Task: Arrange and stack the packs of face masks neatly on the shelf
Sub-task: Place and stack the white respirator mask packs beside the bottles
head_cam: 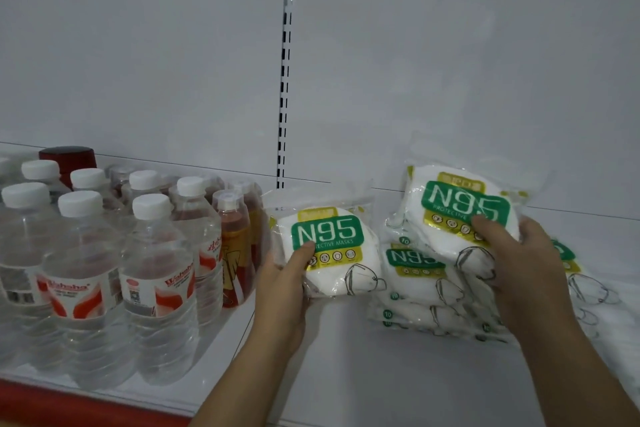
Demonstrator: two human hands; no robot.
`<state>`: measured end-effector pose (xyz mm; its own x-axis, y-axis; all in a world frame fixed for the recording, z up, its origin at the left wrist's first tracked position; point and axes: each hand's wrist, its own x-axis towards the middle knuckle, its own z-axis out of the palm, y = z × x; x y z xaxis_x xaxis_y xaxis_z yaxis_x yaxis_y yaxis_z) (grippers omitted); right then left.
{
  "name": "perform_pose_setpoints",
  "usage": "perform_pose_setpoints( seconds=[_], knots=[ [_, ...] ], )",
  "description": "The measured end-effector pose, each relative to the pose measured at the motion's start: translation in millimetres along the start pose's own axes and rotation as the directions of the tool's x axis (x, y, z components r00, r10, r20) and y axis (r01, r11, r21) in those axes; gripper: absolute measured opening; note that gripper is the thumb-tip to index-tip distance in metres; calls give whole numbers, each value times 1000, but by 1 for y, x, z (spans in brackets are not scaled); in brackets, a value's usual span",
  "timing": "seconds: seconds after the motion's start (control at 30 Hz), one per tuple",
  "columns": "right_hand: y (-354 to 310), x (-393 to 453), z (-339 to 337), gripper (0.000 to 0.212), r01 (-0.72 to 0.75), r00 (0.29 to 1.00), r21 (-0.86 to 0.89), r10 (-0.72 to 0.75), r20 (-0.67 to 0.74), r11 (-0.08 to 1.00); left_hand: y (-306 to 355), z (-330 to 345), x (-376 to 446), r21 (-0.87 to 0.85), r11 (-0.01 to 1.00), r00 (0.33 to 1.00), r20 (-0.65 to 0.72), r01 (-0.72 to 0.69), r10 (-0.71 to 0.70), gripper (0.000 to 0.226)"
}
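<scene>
White shop shelf (398,374), white back panel with a slotted upright (284,87) in the middle. Water bottles (93,270) with white caps packed on the left side, a couple of orange-labelled bottles (235,253) right beside them.

My left hand (284,291) pinches one N95 mask pack (329,250), thumb on the green label, fingers curled under the lower left edge. Pack is tilted up, just right of the bottles. My right hand (516,267) clamps a second N95 pack (460,215) at its lower right corner, thumb on the front, held above the loose pile of packs (426,284) lying flat on the shelf. More packs (581,281) partly hidden behind my right wrist.

Look: clear glossy plastic bags, white cup-shaped masks inside, green N95 label with yellow trim, line drawing of a mask bottom right.

Handling, my read: very light, soft, puffy. Film looks slick, so stacked packs will likely slide. The rounded masks make a wobbly stack. Best grip is at the edges, thumb on top, not squeezing the centre, to avoid crushing the cups. Align labels facing up, edges squared.
</scene>
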<state>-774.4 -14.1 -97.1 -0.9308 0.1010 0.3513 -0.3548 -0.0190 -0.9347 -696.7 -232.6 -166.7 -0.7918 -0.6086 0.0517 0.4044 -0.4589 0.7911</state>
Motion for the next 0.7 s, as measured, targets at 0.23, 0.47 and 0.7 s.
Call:
perform_pose_setpoints(
  seconds=[0.23, 0.47, 0.7],
  knots=[
    [4, -3, -3, 23, 131, 987, -351, -90, 132, 927, -1, 34, 5, -101, 993, 997, 43, 67, -63, 31],
    [2, 4, 24, 52, -335, 918, -88, 346, 194, 938, -18, 88, 12, 248, 965, 995, 34, 82, -94, 32],
    [-2, 28, -4, 68, 446, 881, -560, -235, 410, 698, -21, 114, 41, 531, 847, 999, -44, 40, -20, 46]
  ],
)
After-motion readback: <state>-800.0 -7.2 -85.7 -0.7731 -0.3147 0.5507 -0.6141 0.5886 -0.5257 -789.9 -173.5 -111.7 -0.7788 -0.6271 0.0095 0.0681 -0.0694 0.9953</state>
